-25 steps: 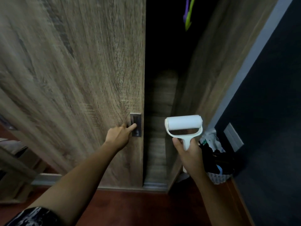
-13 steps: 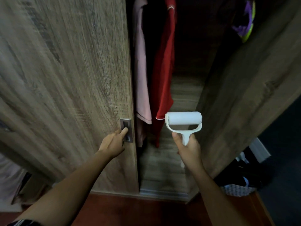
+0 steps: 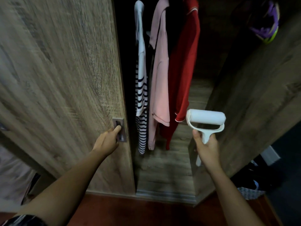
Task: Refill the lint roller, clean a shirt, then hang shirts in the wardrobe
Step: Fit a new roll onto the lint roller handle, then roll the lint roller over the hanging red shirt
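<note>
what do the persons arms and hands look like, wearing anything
The left hand and right hand are bare: no gloves, and no rings or watch show. The left forearm and right forearm are uncovered too. A dark, shiny sleeve edges the left upper arm at the bottom corner; no sleeve shows on the right.

door (image 3: 65, 95) sitting left of wardrobe (image 3: 252, 95) opening, pull (image 3: 119, 129) at its right edge. three shirts (image 3: 160, 79) hanging side by side inside. lint roller (image 3: 205, 118) hovering in front, just right of the rightmost shirt (image 3: 184, 70).
</note>
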